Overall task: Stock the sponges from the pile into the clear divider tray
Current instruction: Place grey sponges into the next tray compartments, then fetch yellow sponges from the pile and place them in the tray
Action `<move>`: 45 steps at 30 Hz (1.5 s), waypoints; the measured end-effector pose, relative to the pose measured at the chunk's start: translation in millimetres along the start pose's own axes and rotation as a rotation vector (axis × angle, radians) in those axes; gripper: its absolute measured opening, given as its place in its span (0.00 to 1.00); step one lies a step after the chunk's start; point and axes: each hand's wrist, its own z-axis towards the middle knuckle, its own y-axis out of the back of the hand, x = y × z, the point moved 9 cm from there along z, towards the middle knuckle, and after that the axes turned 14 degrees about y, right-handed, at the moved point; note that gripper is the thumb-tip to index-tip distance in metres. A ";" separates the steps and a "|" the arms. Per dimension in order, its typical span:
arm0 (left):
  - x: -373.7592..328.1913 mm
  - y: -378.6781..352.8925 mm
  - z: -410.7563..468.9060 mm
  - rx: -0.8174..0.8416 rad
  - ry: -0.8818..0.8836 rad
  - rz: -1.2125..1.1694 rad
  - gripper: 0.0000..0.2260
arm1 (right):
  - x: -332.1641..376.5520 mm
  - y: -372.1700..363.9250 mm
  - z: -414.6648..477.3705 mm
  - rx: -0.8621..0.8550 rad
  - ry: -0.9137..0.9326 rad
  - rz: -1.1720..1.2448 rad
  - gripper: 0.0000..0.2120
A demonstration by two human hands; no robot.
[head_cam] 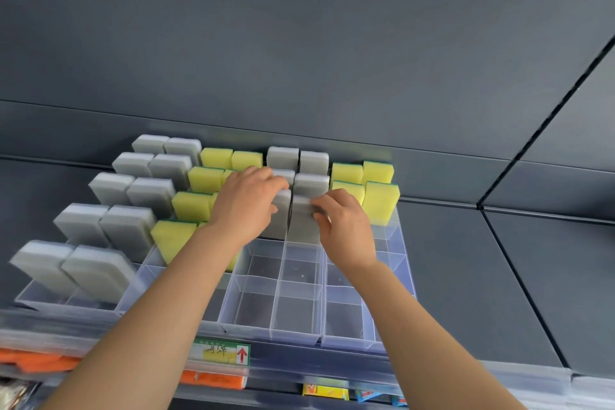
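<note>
Dark grey matte wall panels point(299, 27) fill the upper frame, crossed by thin horizontal seams. At the right, a black diagonal joint point(549, 120) separates them from a side panel. A dark grey shelf point(466, 276) runs below. Its front edge, at the bottom centre, carries a green-and-yellow paper label with a red arrow point(221, 350). The light is soft and even.
</note>
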 end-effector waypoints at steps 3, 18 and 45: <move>2.3 -11.7 -2.3 0.021 -0.003 0.029 0.17 | 1.2 0.4 -0.6 -0.010 0.013 0.002 0.07; -0.5 -15.3 -14.0 -0.061 -0.039 0.045 0.24 | 9.8 7.2 -13.1 0.124 -0.034 -0.104 0.24; -348.8 -65.9 -90.5 -0.011 -0.483 -0.065 0.14 | -159.5 264.8 -254.4 0.278 -0.575 -0.469 0.20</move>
